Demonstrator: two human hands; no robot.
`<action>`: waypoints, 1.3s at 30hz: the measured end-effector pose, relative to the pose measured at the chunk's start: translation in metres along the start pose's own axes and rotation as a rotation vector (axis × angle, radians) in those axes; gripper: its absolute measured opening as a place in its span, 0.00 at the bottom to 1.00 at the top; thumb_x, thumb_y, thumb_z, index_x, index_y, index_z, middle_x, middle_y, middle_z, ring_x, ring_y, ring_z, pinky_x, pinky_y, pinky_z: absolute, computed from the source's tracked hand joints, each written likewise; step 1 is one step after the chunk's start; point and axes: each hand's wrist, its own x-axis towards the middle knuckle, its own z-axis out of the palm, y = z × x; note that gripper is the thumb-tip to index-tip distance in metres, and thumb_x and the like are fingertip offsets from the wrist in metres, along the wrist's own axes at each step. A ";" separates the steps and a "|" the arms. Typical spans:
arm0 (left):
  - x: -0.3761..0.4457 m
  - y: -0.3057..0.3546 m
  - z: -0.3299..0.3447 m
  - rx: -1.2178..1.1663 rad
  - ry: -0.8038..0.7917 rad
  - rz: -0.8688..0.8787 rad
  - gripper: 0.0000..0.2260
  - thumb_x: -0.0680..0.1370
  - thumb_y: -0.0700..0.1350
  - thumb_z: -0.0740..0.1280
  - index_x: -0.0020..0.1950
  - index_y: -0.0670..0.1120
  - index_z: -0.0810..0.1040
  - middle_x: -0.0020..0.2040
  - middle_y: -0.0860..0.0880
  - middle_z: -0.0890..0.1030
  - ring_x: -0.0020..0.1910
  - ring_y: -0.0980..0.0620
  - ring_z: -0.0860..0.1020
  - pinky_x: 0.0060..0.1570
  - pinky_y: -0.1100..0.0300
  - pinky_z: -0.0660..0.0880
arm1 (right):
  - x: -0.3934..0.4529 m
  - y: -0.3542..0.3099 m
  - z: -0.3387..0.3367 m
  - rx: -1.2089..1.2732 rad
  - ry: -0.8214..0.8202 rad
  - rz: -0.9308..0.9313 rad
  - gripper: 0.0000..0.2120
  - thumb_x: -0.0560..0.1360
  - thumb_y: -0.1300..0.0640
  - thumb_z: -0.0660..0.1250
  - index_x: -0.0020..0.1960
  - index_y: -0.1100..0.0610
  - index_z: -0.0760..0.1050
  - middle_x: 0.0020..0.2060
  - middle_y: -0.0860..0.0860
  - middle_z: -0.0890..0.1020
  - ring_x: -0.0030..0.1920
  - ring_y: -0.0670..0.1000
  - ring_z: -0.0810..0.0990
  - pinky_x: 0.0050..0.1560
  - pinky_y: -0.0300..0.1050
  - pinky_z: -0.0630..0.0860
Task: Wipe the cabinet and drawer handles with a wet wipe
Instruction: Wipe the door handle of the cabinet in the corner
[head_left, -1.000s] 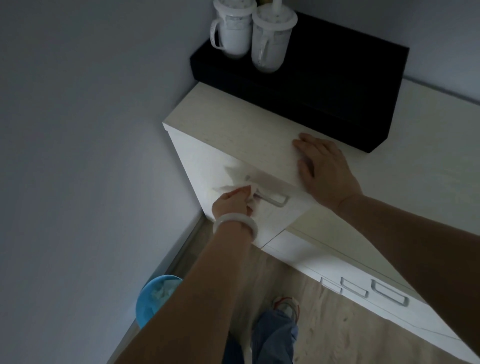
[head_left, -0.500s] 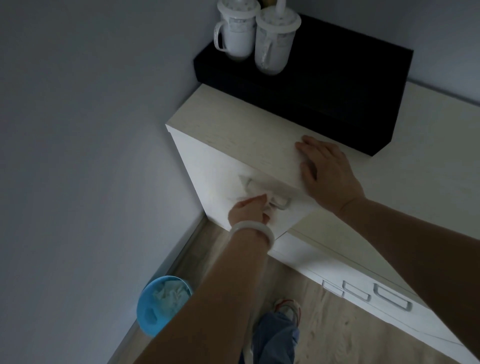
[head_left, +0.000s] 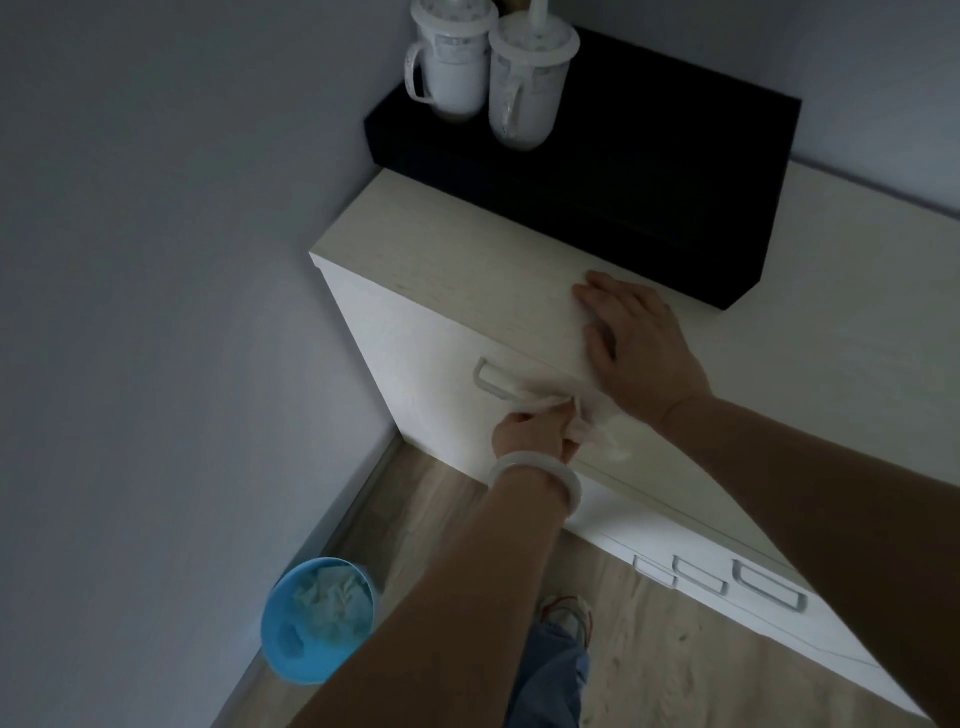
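Wipe (head_left: 592, 431) pinched in left hand (head_left: 530, 434) fingers has slid rightward along handle (head_left: 493, 382); right hand (head_left: 639, 348) stays flat.

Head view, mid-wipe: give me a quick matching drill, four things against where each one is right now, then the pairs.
Things:
1. wet wipe
2. right hand
3. two white mugs
4. blue bin

Places:
A. on the floor by the wall
B. flat on the cabinet top
C. on the black box
D. pinched in the left hand at the door handle

Pairs: 1-D, 2-B, 3-C, 4-A
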 end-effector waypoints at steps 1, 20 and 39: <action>0.000 -0.003 0.001 -0.017 -0.006 0.000 0.09 0.73 0.33 0.71 0.52 0.35 0.79 0.42 0.41 0.82 0.37 0.48 0.81 0.37 0.60 0.81 | 0.000 0.000 0.000 0.002 0.000 0.000 0.25 0.78 0.49 0.51 0.73 0.53 0.66 0.72 0.50 0.68 0.70 0.53 0.65 0.71 0.52 0.62; 0.045 0.043 -0.043 0.199 -0.004 0.117 0.05 0.69 0.35 0.74 0.42 0.36 0.80 0.32 0.43 0.81 0.35 0.47 0.80 0.50 0.52 0.80 | 0.000 0.001 0.001 0.036 0.001 0.000 0.22 0.80 0.53 0.56 0.73 0.52 0.65 0.73 0.49 0.67 0.70 0.53 0.63 0.72 0.52 0.60; 0.032 0.016 -0.027 0.156 -0.100 0.017 0.07 0.71 0.33 0.72 0.49 0.36 0.79 0.39 0.42 0.79 0.35 0.48 0.78 0.38 0.60 0.79 | 0.000 0.002 0.003 0.013 0.011 -0.002 0.22 0.80 0.52 0.55 0.73 0.52 0.65 0.73 0.49 0.67 0.70 0.53 0.63 0.73 0.51 0.59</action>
